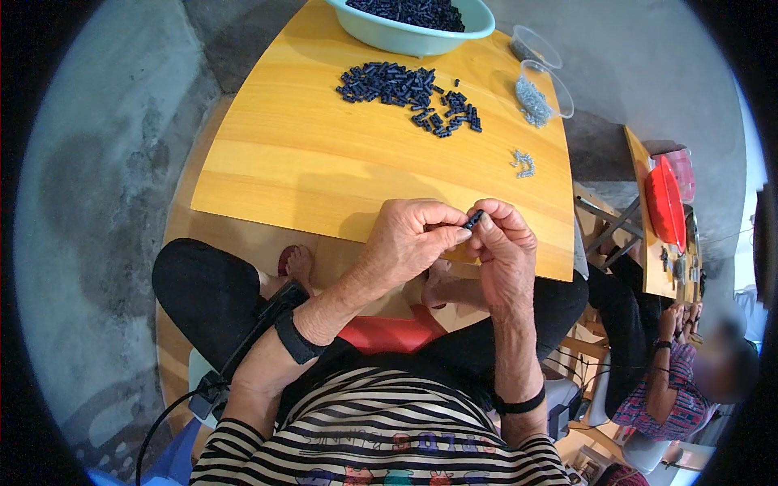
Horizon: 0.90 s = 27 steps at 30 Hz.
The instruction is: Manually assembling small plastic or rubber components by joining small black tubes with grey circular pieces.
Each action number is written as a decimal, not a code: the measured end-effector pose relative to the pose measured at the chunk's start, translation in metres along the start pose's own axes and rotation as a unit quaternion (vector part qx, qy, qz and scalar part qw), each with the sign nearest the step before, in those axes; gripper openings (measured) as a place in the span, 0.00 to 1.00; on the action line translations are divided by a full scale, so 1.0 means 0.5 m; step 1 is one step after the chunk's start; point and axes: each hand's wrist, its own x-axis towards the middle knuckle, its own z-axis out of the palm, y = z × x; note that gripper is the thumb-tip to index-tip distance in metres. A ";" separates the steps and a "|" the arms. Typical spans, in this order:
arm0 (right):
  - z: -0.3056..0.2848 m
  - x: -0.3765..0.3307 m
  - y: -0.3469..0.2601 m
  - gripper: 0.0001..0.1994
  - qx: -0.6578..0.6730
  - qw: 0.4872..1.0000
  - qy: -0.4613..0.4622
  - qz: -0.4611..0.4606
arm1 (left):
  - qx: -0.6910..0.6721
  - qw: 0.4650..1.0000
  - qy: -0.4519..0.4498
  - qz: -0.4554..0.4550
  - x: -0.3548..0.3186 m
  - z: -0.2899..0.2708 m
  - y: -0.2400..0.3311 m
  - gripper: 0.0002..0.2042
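Note:
Between my two hands, just above the near edge of the table, is a small black plastic piece (474, 219). My left hand (409, 239) pinches its lower left end with thumb and forefinger. The thumb and fingers of my right hand (506, 239) close on its other end. On the wooden table (284, 154) beyond, a loose pile of the same black pieces (389, 84) spreads toward the right. A few small shiny metal parts (524, 164) lie on the tabletop ahead of my right hand.
A pale green basin (405, 40) full of black pieces stands at the far edge. Clear plastic tubs (535, 101) with metal parts sit at the far right. Farther right, another person (668, 381) sits at a second table (656, 271) with a red basin (664, 201).

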 end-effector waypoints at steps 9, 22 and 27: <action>-0.009 0.006 0.003 0.08 0.135 0.988 -0.033 0.072 | -0.003 1.000 0.006 0.028 0.001 -0.002 -0.002 0.06; -0.013 0.000 -0.011 0.08 0.210 0.972 -0.053 0.092 | 0.013 0.999 0.008 0.033 0.003 -0.007 0.017 0.06; -0.016 -0.004 -0.013 0.08 0.132 0.988 -0.057 0.060 | 0.011 0.999 0.008 0.037 0.007 -0.006 0.014 0.06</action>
